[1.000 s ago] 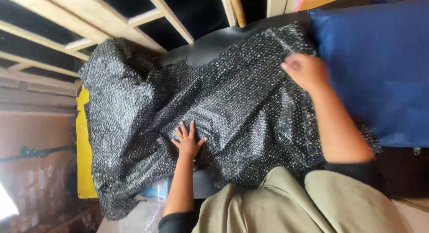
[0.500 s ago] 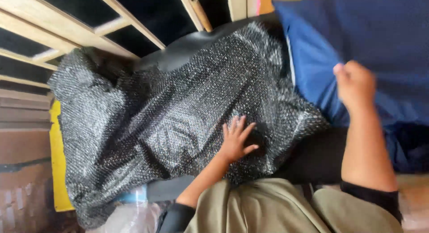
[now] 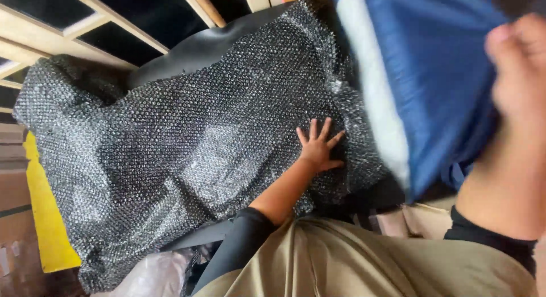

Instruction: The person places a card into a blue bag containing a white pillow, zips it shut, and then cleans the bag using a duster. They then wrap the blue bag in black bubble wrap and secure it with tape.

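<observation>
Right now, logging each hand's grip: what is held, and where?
The right hand grips the blue cloth at its edge. The left hand holds nothing, lying flat on the bubble wrap.

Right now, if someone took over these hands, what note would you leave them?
Left hand: flat, fingers spread, pressing on the dark bubble wrap.
Right hand: raised close to the camera and blurred, gripping the blue fabric.
Bubble wrap is draped over a dark bulky item; the blue fabric overlaps its right edge.
Done: the wrap covers most of the item.
Left: the blue fabric is not laid down; no fastening on the wrap is visible.
</observation>
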